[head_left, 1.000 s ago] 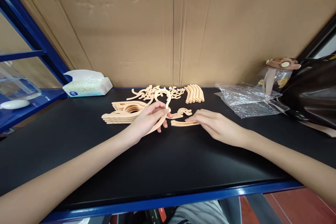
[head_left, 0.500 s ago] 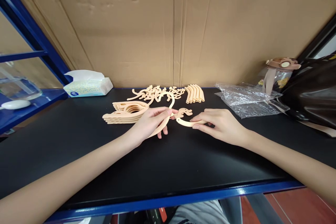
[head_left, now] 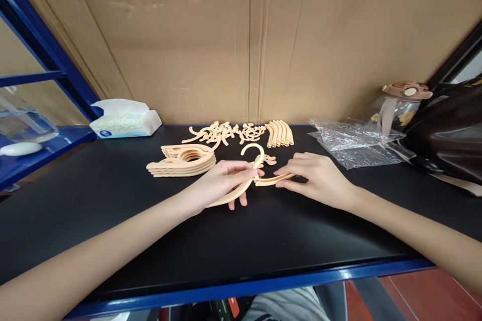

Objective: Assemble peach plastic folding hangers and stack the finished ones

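Note:
My left hand (head_left: pixel 229 179) is closed on a beige hanger piece (head_left: pixel 234 195), a curved arm with a hook (head_left: pixel 257 149) rising from its end. Between the fingers of my right hand (head_left: pixel 311 175) is a second curved hanger arm (head_left: pixel 268 181), its hollow side showing. The tip of that arm meets the base of the hook at my left fingertips; whether the two are joined I cannot tell. Just behind the hook lies a small beige piece (head_left: pixel 269 160), partly hidden.
Left of my hands sits a stack of folded beige hangers (head_left: pixel 181 164). Farther back are a heap of loose hooks (head_left: pixel 218 133) and a row of curved arms (head_left: pixel 279 133). A tissue pack (head_left: pixel 128 123), clear plastic bags (head_left: pixel 350 145) and a bottle (head_left: pixel 404 105) stand around the black table (head_left: pixel 263 241).
My left hand has moved slightly right and down, bringing the hook up to the right-hand arm. That arm has turned so its hollow side shows, and its end now meets the hook's base.

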The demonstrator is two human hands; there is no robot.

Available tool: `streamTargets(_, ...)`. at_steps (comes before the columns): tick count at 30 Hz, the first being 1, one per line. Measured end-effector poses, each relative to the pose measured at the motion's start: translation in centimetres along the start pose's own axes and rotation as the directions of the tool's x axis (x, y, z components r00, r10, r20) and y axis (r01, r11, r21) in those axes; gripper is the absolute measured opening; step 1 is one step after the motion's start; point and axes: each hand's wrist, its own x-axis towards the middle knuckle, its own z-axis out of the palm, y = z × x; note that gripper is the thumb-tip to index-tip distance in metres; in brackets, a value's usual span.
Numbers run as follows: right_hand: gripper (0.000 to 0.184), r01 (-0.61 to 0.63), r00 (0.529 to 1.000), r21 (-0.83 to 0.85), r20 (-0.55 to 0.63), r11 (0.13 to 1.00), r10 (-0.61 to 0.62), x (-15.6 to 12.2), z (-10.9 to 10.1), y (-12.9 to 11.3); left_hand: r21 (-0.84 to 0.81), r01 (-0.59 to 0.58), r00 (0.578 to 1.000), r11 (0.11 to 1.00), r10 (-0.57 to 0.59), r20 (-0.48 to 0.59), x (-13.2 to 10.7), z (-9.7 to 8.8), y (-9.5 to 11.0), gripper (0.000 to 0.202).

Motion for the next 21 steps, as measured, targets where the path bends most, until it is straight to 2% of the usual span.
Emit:
streamTargets(6, 0.019, -0.029, 1.0, -0.035, 0.011, 0.999, 0.029, -0.09, 0.22, -0.12, 0.015, 0.019, 0.997, 1.0, -0.02, 0.073, 0.01, -0.22, 0.09, 0.029)
streamTargets(13, 0.019, -0.029, 0.993, -0.003, 0.112, 1.0, 0.029, -0.03, -0.22, -0.02, -0.037, 0.034, 0.996, 0.999, -0.03, 0.084, 0.05, -0.54, -0.16, 0.027)
streamTargets(21, 0.019, -0.052, 0.982, 0.041, 0.182, 0.998, 0.044, -0.02, -0.46, -0.14, 0.004, 0.08, 0.992, 0.997, -0.08, 0.102, 0.23, -0.91, -0.3, 0.028)
